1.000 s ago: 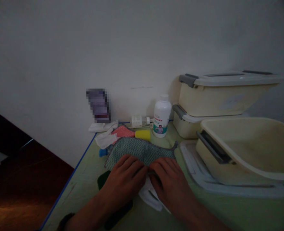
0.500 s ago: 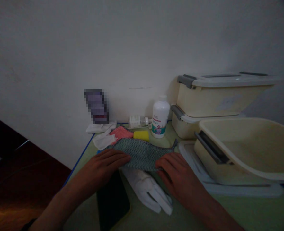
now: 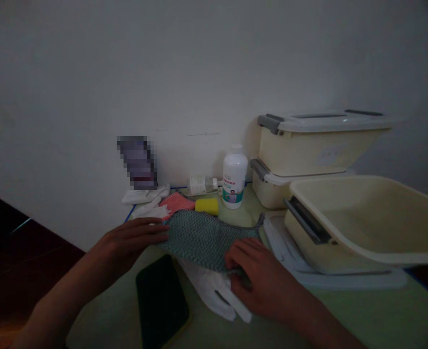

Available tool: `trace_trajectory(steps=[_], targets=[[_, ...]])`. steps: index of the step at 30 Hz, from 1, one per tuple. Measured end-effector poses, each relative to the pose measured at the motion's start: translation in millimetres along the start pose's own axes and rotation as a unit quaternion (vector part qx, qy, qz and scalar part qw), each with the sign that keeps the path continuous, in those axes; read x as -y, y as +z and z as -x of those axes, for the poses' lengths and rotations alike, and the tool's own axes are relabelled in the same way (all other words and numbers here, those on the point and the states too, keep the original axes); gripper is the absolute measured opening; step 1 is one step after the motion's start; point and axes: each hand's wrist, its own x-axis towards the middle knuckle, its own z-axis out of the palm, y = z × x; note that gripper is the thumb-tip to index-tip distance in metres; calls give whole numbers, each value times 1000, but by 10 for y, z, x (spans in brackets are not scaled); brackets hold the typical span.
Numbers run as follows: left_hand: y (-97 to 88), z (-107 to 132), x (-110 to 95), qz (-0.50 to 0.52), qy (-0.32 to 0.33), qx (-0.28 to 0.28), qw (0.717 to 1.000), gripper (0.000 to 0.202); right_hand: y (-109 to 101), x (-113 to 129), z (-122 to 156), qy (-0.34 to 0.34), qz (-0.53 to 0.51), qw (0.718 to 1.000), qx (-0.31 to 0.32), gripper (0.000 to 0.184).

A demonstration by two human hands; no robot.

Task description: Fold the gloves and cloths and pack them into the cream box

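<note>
A grey-green woven cloth lies spread on the pale green table. My left hand rests at the cloth's left edge, fingers stretched out flat and touching it. My right hand lies on the cloth's near right corner, fingers curled and pinching the hem. Partly under the cloth and my right hand lies a white glove. A dark phone sits flat on the table between my forearms.
Behind the cloth are a yellow sponge, a pink cloth, a white bottle, a small clear bottle and white rags. An open cream tub sits on a lid at the right, with lidded tubs stacked behind. The table's left edge drops to dark floor.
My hands moved apart from the cloth's middle, the left to its left edge, the right to its near right corner. The white glove and phone came into sight. The view shifted slightly.
</note>
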Motion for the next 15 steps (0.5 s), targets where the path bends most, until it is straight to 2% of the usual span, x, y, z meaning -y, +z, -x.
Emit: trace_trajectory(steps=[3,7,9,13,15], targets=[[-45,-24,-61,-7,-26,21,999,41,-9,-15,0,4,-26,999,24,2],[-87,-80,-297,36,-68,49,996,38,9,-58,-18,33,-33,999,-5,14],[-72,-123,-476,79,-63,90,991,33,20,-82,-41,49,-39,998,-23,18],[33,-222,-814,123,-57,242,961,26,30,-137,-162,70,-30,996,-37,22],[87,-258,-908,113,-58,264,956,24,39,-181,-267,78,-9,997,-21,27]])
